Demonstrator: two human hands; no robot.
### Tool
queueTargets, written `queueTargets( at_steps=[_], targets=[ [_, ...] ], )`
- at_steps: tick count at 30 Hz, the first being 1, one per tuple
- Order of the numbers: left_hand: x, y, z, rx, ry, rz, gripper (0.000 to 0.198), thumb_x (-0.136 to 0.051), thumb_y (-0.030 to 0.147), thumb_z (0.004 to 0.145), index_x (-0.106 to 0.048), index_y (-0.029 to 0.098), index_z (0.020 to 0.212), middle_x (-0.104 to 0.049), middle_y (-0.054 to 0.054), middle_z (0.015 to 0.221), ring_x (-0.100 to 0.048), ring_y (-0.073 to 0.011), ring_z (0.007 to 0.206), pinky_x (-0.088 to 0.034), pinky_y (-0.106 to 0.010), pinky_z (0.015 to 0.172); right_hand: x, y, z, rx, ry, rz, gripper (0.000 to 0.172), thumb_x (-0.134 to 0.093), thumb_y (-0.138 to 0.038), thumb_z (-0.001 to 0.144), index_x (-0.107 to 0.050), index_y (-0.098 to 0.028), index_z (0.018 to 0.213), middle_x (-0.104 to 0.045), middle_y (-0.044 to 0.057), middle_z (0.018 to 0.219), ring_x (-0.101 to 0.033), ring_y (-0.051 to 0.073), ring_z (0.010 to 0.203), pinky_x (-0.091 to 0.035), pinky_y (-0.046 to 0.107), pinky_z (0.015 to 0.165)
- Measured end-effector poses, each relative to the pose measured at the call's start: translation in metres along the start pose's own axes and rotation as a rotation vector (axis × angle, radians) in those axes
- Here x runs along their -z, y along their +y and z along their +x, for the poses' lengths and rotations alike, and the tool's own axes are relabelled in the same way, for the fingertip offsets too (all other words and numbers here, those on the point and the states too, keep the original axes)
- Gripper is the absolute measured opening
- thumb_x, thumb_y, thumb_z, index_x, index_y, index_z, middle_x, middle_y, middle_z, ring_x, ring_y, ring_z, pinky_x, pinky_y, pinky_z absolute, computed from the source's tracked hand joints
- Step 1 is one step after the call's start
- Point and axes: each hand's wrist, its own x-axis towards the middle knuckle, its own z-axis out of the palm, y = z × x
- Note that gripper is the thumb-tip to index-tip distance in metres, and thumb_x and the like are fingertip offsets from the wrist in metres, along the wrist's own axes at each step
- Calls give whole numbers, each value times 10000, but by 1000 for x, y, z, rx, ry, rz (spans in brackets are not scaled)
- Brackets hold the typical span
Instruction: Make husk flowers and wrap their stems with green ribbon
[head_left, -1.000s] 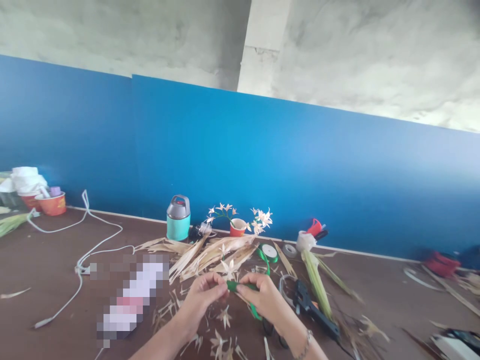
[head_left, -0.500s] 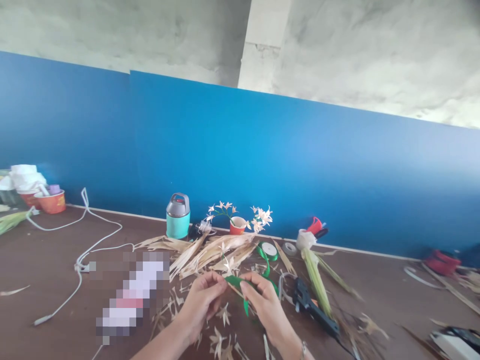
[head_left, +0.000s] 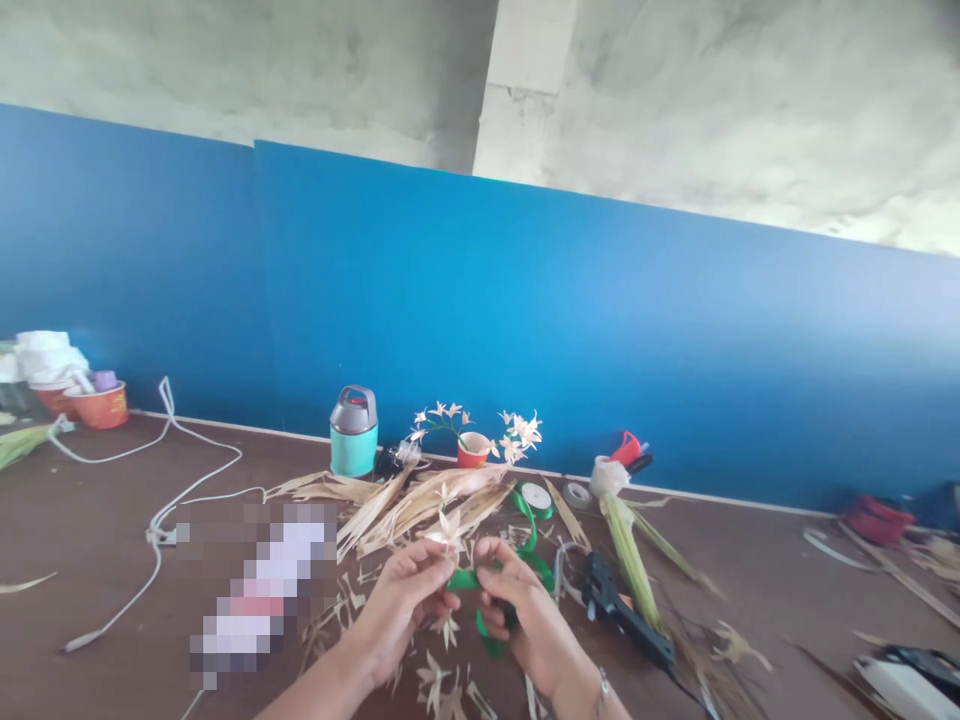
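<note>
Between my two hands a short stretch of green ribbon (head_left: 463,579) is pulled across. My left hand (head_left: 409,600) is closed, thumb and fingers pinching the ribbon's left part, with a pale husk flower (head_left: 448,530) standing just above the fingertips. My right hand (head_left: 525,610) pinches the ribbon on the other side, and a loop hangs below its fingers. More ribbon runs back to a green ribbon spool (head_left: 535,499) on the table. Loose husk flowers (head_left: 433,680) lie below my hands.
Dried husks (head_left: 427,505) spread behind my hands. A red cup (head_left: 473,452) with flower stems and a teal container (head_left: 354,436) stand by the blue partition (head_left: 450,300). A black glue gun (head_left: 626,615) and green husks (head_left: 631,560) lie right; a white cable (head_left: 161,520) lies left.
The ribbon between my hands has turned from slanting to nearly level, and its hanging loop has shifted. The flower above my left fingertips shows larger and more plainly.
</note>
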Motion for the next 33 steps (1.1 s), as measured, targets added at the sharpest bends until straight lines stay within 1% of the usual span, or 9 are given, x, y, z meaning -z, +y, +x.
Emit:
queueTargets(
  at_steps=[3, 6, 8, 11, 13, 16, 20, 24, 33],
  targets=[
    [1, 0, -1, 7, -32, 2, 254, -788, 294, 606, -687, 129, 771, -660, -10, 622, -604, -83, 522, -449, -150, 494, -1, 3, 2, -50, -44, 84, 218, -668, -262, 673, -495, -215, 797, -434, -76, 534, -289, 39, 413, -154, 162, 395],
    [1, -1, -1, 17, -32, 1, 237, -786, 303, 612, -701, 118, 733, -677, -33, 610, -617, -88, 543, -466, -142, 514, -4, 5, 2, -51, -13, 14, 183, -654, -295, 681, -513, -197, 743, -446, -60, 526, -320, 54, 418, -172, 170, 385],
    [1, -1, 0, 26, -19, 8, 239, -787, 306, 612, -705, 112, 725, -679, -38, 595, -617, -84, 543, -472, -133, 524, -7, 3, -1, 26, 53, -114, 164, -629, -319, 708, -541, -181, 709, -474, -41, 547, -392, 78, 472, -254, 180, 416],
    [1, -1, 1, 31, 8, -2, 243, -795, 304, 600, -707, 108, 714, -680, -38, 596, -620, -80, 550, -481, -127, 539, -9, 0, -3, 221, 93, -378, 198, -593, -349, 759, -583, -165, 686, -526, -10, 638, -467, 113, 616, -359, 206, 564],
    [0, 0, 2, 38, 29, -12, 244, -805, 298, 584, -705, 109, 703, -682, -34, 608, -624, -80, 556, -483, -124, 538, -9, -1, -3, 324, 99, -553, 207, -595, -361, 763, -604, -163, 703, -549, 2, 682, -473, 128, 649, -368, 221, 608],
    [0, 0, 2, 62, 50, -14, 247, -813, 291, 568, -699, 108, 689, -682, -32, 606, -624, -79, 547, -480, -119, 524, -7, 2, 0, 396, 147, -718, 217, -581, -367, 773, -602, -166, 694, -541, 4, 649, -457, 134, 603, -359, 232, 570],
    [-1, -1, 2, 93, 79, 8, 246, -811, 282, 571, -685, 112, 697, -683, -33, 615, -620, -79, 529, -473, -122, 504, -5, 7, 2, 441, 218, -752, 246, -521, -411, 813, -567, -185, 726, -497, -12, 610, -420, 130, 548, -344, 231, 516],
    [-4, -1, 0, 92, 88, 55, 236, -792, 282, 600, -653, 118, 698, -667, -19, 592, -611, -72, 515, -455, -118, 488, -6, 6, 2, 476, 241, -783, 248, -490, -403, 837, -540, -185, 733, -494, -8, 627, -440, 135, 585, -360, 226, 542],
    [-11, -2, -4, 116, 28, 27, 274, -783, 271, 605, -548, 146, 671, -646, 7, 554, -603, -76, 475, -427, -124, 452, -9, 10, 3, 482, 279, -797, 261, -512, -396, 824, -506, -177, 681, -497, -12, 607, -477, 131, 581, -373, 218, 533]
  ],
)
